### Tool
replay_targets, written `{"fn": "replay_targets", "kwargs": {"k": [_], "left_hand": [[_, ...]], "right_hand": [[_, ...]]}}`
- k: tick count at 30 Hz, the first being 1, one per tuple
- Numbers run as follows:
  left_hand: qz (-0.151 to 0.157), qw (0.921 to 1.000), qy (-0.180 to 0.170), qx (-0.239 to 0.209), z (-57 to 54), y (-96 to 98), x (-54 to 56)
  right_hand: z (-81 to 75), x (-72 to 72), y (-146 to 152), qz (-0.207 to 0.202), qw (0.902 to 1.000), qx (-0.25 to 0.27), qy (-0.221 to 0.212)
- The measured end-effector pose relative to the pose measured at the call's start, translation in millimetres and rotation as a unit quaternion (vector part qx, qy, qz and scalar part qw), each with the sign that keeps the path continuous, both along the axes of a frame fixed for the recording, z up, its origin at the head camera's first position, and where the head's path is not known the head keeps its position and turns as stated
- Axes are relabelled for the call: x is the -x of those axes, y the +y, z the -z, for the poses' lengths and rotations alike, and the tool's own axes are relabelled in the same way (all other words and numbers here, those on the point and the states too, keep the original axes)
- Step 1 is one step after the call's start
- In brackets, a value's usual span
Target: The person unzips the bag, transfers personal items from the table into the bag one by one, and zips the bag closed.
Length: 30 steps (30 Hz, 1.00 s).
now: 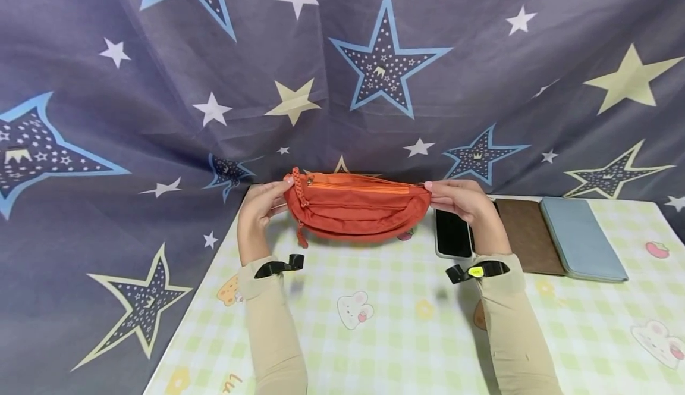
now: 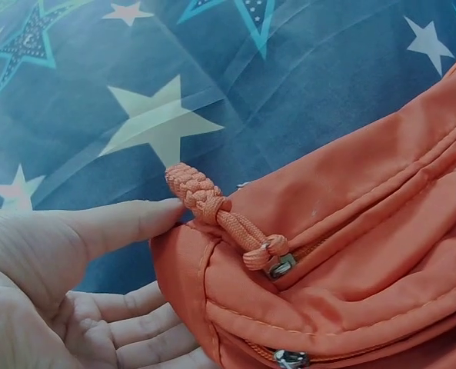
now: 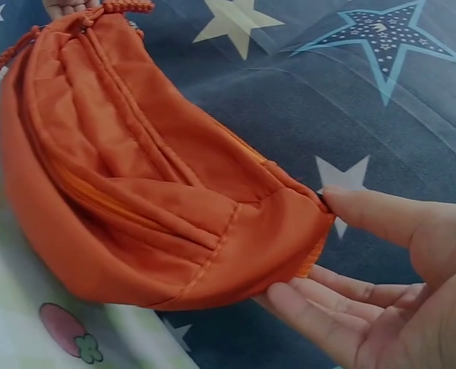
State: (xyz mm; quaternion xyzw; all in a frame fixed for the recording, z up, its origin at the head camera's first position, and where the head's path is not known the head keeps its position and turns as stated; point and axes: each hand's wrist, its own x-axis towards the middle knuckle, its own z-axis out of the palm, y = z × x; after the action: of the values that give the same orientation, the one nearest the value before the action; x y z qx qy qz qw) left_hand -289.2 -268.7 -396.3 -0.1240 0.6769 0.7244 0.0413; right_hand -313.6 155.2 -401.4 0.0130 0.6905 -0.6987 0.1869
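An orange-red waist bag [image 1: 358, 210] hangs between both hands over the back of the table, its curved side down. My left hand [image 1: 262, 207] pinches its left end, thumb on top and the other fingers beneath. Close to that thumb stands a braided cord zipper pull [image 2: 193, 192]; a second braided pull [image 1: 302, 237] dangles lower. My right hand [image 1: 460, 197] pinches the opposite end, thumb at the top corner and fingers under the lower edge. Zippers run along the bag's top and front, and a metal slider [image 2: 281, 265] shows in the left wrist view.
A phone [image 1: 453, 234] lies partly behind the right hand. Right of it are a brown flat case [image 1: 530, 234] and a light blue one [image 1: 583, 237], edges overlapping. The checked tablecloth [image 1: 385, 323] meets a star-patterned curtain [image 1: 342, 133] at the back.
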Motion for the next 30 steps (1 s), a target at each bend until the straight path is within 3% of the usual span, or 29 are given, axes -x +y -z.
{"fn": "replay_targets", "kwargs": {"k": [8, 19, 30], "left_hand": [[0.024, 0.9993, 0.0, 0.028, 2.1, 3.6, -1.1], [0.008, 0.9958, -0.019, 0.09, 3.4, 8.2, -1.2], [-0.014, 0.9865, -0.018, 0.162, 10.7, 24.8, 4.1]], "right_hand": [[1.7, -6.4, 6, -0.019, 0.9998, -0.003, 0.011], [14.0, -1.1, 5, -0.04, 0.9981, -0.043, 0.019], [17.3, 0.9, 11, -0.073, 0.9875, -0.136, 0.031]]}}
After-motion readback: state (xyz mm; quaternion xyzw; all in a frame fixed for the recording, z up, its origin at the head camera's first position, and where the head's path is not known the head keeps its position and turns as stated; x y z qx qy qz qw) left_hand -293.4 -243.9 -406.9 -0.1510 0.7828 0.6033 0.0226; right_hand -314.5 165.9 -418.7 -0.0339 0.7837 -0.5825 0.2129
